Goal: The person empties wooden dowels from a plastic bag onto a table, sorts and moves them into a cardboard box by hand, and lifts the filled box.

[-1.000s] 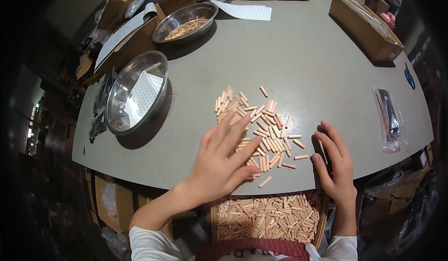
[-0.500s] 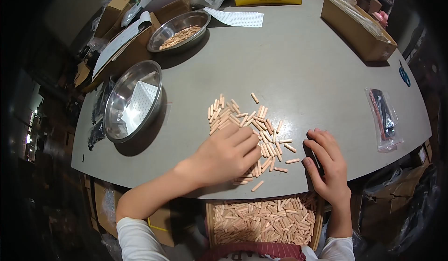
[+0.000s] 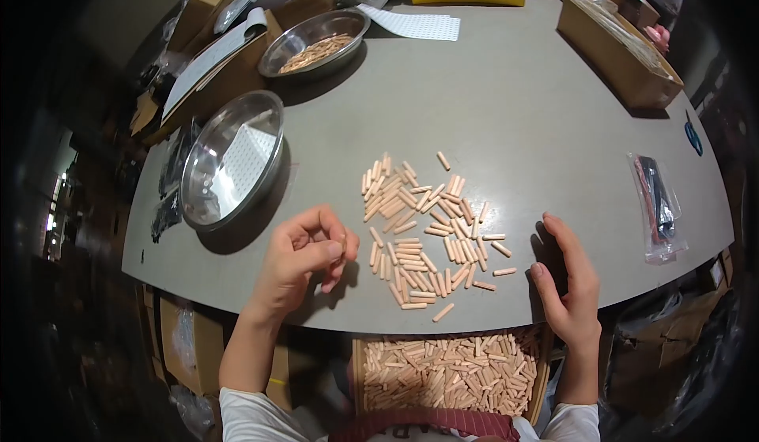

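Loose pegs (image 3: 410, 256) are spread on the table (image 3: 474, 86) between the curled left hand (image 3: 296, 260) and the unclenched right hand (image 3: 573, 288). Whether anything is gripped by the left cannot be told. Beyond it, a steel bowl (image 3: 207, 148) is set; a peg-filled box (image 3: 358, 375) is placed below the table edge.

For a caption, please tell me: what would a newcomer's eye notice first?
Probably the scatter of pale pegs on the grey table, between the left hand and right hand. Below the table's near edge, a box full of similar pegs stands out. At left, the nearer metal bowl shines, with a dotted white sheet inside.
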Demonstrator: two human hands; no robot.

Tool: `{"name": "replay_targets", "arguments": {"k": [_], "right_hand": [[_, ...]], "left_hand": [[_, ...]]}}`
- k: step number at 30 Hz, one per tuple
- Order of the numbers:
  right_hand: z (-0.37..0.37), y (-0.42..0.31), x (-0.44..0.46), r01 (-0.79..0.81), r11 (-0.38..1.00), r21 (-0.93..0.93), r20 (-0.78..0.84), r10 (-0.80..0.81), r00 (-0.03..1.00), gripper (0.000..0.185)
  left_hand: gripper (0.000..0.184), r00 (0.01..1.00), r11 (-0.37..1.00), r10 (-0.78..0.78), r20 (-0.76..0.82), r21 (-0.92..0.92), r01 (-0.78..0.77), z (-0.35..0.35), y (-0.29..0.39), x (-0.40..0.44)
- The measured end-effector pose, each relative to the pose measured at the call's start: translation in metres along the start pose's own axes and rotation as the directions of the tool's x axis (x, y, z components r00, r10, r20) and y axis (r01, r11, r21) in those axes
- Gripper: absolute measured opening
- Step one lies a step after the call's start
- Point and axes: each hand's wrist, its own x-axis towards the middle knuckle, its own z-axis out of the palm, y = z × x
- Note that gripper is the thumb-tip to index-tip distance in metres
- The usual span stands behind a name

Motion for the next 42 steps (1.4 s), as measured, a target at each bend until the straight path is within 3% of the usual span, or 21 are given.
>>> {"name": "replay_targets", "arguments": {"k": [2,4,6,11,17,32,34,39,42], "right_hand": [[-0.001,-0.001,0.0,0.0,0.998,-0.058,0.015,0.001,1.0,0.052],[0.001,-0.001,0.0,0.0,0.998,-0.06,0.026,0.002,1.0,0.05],[0.001,0.0,0.0,0.004,0.995,-0.095,0.02,-0.002,1.0,0.049],[0.002,-0.003,0.001,0.017,0.988,-0.151,0.042,-0.011,0.999,0.044],[0.005,-0.006,0.0,0.004,0.987,-0.16,0.022,0.0,1.0,0.041],[0.001,-0.006,0.005,0.07,0.968,-0.241,0.088,-0.05,0.995,0.041],[0.0,-0.008,0.007,0.084,0.964,-0.25,0.119,-0.056,0.991,0.041],[-0.002,-0.007,0.013,0.102,0.98,-0.172,0.238,-0.059,0.969,0.044],[0.001,-0.007,0.016,0.112,0.984,-0.135,0.279,-0.071,0.958,0.048]], "left_hand": [[0.015,1.0,0.998,-0.016,-0.023,-0.053,0.015,-0.008,-0.007,-0.012],[0.017,0.991,0.972,-0.129,-0.023,-0.202,0.121,-0.011,-0.01,-0.021],[0.018,0.991,0.969,-0.131,-0.035,-0.216,0.12,-0.016,-0.018,-0.026],[0.01,0.998,0.932,-0.054,-0.018,-0.361,0.044,-0.029,-0.033,-0.028],[0.014,0.997,0.876,0.047,0.067,-0.483,-0.009,-0.032,-0.037,-0.026],[0.022,0.983,0.9,0.163,0.08,-0.42,-0.116,-0.025,-0.044,-0.031],[0.029,0.992,0.947,0.125,0.011,-0.3,-0.116,-0.022,-0.041,-0.033],[0.026,0.983,0.971,0.173,-0.064,-0.158,-0.181,-0.016,-0.046,-0.033],[0.007,0.966,0.979,0.194,-0.173,0.102,-0.178,-0.006,-0.054,-0.039]]}}
